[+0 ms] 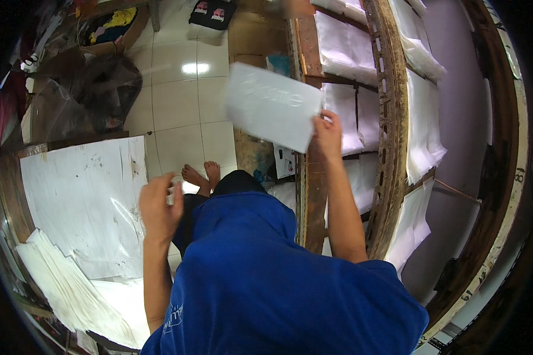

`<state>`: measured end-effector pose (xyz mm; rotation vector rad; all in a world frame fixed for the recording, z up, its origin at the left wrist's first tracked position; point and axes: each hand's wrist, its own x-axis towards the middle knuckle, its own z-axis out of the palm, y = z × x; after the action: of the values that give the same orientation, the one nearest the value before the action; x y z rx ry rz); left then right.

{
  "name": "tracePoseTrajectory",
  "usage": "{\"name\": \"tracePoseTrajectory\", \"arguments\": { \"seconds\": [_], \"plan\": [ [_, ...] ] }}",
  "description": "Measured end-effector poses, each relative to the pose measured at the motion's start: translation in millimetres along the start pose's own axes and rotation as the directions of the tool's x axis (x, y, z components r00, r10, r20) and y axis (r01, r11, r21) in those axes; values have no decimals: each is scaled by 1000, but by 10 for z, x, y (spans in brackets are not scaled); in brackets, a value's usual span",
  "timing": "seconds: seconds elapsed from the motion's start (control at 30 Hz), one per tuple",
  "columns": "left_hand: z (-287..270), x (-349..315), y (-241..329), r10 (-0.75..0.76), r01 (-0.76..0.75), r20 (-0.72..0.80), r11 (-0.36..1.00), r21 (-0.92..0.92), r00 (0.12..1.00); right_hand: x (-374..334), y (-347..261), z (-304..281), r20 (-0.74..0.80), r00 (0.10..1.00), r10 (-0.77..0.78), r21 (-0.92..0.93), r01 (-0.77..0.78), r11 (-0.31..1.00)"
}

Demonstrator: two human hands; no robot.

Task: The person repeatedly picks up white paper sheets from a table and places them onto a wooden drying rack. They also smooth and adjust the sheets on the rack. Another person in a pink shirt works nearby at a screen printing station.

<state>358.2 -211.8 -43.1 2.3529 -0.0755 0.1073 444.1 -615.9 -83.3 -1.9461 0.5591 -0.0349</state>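
My right hand (pixel 328 135) pinches the right edge of a white, slightly glossy sheet (pixel 272 103) between thumb and fingers. Held out in front of the wooden shelf, the sheet slants down to the right and has a faint whitish mark across its upper part. My left hand (pixel 160 208) hovers above the right edge of a white-covered table (pixel 80 207). Its fingers are loosely curved and apart, with nothing seen in them. On the table's near side lies a fanned stack of white sheets (pixel 71 290).
Wooden shelves (pixel 385 136) on the right hold several stacks of white sheets (pixel 346 47). Across the tiled floor (pixel 177 106) lies a black printed bag or cloth (pixel 213 15). A box of coloured cloth (pixel 114 29) and a dark plastic bag (pixel 108 89) are at the far left.
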Motion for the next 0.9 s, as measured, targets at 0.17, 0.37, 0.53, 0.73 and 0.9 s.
{"name": "tracePoseTrajectory", "arguments": {
  "seconds": [0.17, 0.37, 0.53, 0.73, 0.9],
  "plan": [
    [-296, -146, -432, -162, 169, -144, 985, 33, 976, 317, 446, -888, -432, 882, 188, 216, -101, 971],
    [-236, -235, -568, -218, 217, -209, 976, -25, 954, 399, 1022, -1317, -609, 695, 383, 232, -305, 924],
    [-180, -220, -572, -190, 211, -231, 975, 68, 954, 427, 1328, -1328, -670, 631, 391, 262, -291, 920],
    [-186, -252, -577, -172, 191, -236, 980, 58, 956, 420, 1354, -1364, -697, 616, 367, 85, -437, 895],
    [-162, -268, -574, -192, 199, -240, 980, 6, 952, 484, 1627, -1505, -663, 645, 379, 50, -467, 883]
  ]
}}
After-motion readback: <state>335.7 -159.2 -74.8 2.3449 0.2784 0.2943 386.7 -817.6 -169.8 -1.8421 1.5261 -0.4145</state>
